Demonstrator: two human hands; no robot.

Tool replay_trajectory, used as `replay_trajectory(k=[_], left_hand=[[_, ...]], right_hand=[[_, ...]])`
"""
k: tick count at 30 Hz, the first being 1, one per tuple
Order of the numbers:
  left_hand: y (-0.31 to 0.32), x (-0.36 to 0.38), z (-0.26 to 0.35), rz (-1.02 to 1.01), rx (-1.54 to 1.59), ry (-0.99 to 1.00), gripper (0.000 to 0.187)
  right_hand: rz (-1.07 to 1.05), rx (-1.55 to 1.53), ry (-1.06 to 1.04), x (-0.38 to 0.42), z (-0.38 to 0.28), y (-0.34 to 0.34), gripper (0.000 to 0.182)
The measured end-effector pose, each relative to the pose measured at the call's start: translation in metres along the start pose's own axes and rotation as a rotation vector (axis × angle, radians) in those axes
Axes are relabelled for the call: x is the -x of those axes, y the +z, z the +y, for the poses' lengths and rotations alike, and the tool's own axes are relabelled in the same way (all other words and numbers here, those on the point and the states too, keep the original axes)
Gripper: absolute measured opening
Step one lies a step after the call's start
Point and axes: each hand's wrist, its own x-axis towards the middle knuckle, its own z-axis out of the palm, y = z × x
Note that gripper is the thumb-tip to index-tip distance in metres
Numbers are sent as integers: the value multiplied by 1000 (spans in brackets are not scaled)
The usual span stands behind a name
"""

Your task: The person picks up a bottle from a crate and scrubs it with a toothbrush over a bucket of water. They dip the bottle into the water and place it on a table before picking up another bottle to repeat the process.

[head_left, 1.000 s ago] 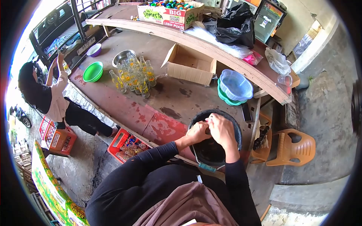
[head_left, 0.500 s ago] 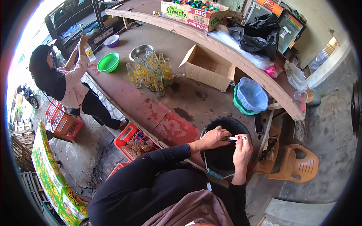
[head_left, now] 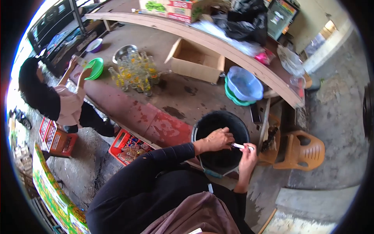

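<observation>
Above the black bucket (head_left: pixel 200 130), my left hand (head_left: pixel 218 139) has its fingers curled closed; what lies under them is hidden. My right hand (head_left: pixel 247 159) grips a slim white-handled tool (head_left: pixel 238 146) at the bucket's right side. The tool's far end reaches to my left fingertips, and its kind cannot be made out. Clear glass bottles (head_left: pixel 134 72) with yellow print stand grouped farther back on the table. At the left, another person (head_left: pixel 68 99) holds a clear bottle near a green basin (head_left: pixel 96 69).
An open cardboard box (head_left: pixel 198 64) sits behind the bucket, with blue and green plastic baskets (head_left: pixel 244 84) to its right. A phone (head_left: pixel 255 113) lies by the table edge. A red crate (head_left: pixel 126 148) holds bottles below. An orange plastic chair (head_left: pixel 302 152) stands right.
The view has shifted, so the table things sit farther left and higher. Both my hands stay over the bucket with the white-handled tool. The other person has lowered the bottle toward the green basin.
</observation>
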Motion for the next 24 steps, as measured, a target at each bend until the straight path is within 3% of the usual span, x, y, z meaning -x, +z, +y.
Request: replay_trajectory(k=[1, 3, 6, 8, 9, 10, 14, 16, 18, 20, 22, 24], left_hand=[[0, -1, 0, -10, -12, 8, 34], [0, 0, 1, -54, 4, 10, 33], [2, 3, 0, -79, 17, -60, 33], [4, 2, -6, -135, 38, -118, 35], [5, 2, -8, -133, 50, -115, 37], [6, 4, -7, -133, 49, -113, 37], [4, 6, -8, -156, 84, -105, 38], [5, 6, -10, -136, 61, -156, 39], [7, 7, -10, -123, 58, -126, 39], [8, 11, -8, -113, 57, -97, 39], [2, 10, -9, -125, 114, -180, 39], [5, 9, -14, -102, 148, -191, 39]], right_hand=[[-44, 81, -15, 2, 4, 0, 15], [-133, 16, 172, 10, 11, 2, 15], [28, 31, 242, 15, 7, 6, 17], [71, -10, 92, 15, 27, 13, 18], [-30, 46, 42, 13, 26, 15, 19], [-168, 21, 135, 12, 22, 14, 18], [-44, -74, 176, 0, 16, 10, 20], [-28, -30, 75, -4, 13, 11, 21], [-260, 184, 20, -7, 25, 21, 20], [-271, 126, 66, -7, 29, 22, 20], [3, -232, 169, -14, 13, 20, 22], [89, -170, 177, -19, 15, 18, 24]])
